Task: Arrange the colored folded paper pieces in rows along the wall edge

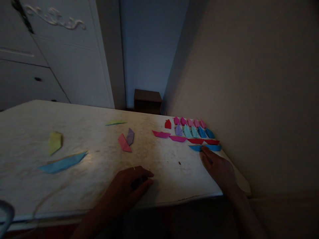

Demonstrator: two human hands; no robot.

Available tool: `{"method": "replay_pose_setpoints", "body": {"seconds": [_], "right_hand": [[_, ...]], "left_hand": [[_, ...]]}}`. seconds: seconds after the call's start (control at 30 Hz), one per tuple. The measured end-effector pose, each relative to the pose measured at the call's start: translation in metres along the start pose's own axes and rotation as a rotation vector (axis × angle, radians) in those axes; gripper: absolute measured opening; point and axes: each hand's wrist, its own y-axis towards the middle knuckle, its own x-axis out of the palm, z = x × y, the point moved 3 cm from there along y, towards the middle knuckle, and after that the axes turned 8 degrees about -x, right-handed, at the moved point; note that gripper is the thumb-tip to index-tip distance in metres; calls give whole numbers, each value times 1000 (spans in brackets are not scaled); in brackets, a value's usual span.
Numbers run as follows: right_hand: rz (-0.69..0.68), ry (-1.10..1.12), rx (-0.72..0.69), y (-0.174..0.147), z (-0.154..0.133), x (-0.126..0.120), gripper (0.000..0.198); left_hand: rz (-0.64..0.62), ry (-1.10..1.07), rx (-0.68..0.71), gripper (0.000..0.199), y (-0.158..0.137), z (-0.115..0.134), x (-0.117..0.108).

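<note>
My right hand (220, 171) reaches to the right side of the table. Its fingertips are pinched at the right end of a blue paper boat (195, 148), and a second blue paper boat (213, 147) lies just beyond them. Above these runs a row of pink and red boats, among them a pink paper boat (178, 138) and a red paper boat (195, 141). My left hand (134, 182) hovers or rests near the table's front edge, thumb and forefinger apart with nothing between them. A pink folded paper (124, 143) and a purple folded paper (130, 136) lie beyond it.
On the left of the white table (99, 186) lie a larger blue boat (64, 162), a yellow folded paper (55, 142) and a green folded paper (116, 122). Several small folded papers stand in rows by the wall (261, 99), with a red one (167, 124) at their left.
</note>
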Motion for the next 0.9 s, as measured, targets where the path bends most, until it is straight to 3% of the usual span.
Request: {"method": "replay_pose_setpoints", "body": {"seconds": [0.33, 0.57, 0.67, 0.9], "right_hand": [[198, 301, -187, -11, -4, -8, 35], [216, 323, -177, -13, -5, -9, 31], [175, 347, -200, -13, -11, -8, 29], [156, 471, -246, -16, -38, -9, 27]], "left_hand": [[-46, -37, -4, 22, -5, 4, -7], [-54, -20, -33, 24, -8, -5, -34], [45, 25, -40, 27, -12, -11, -56], [433, 214, -140, 33, -33, -39, -121]]}}
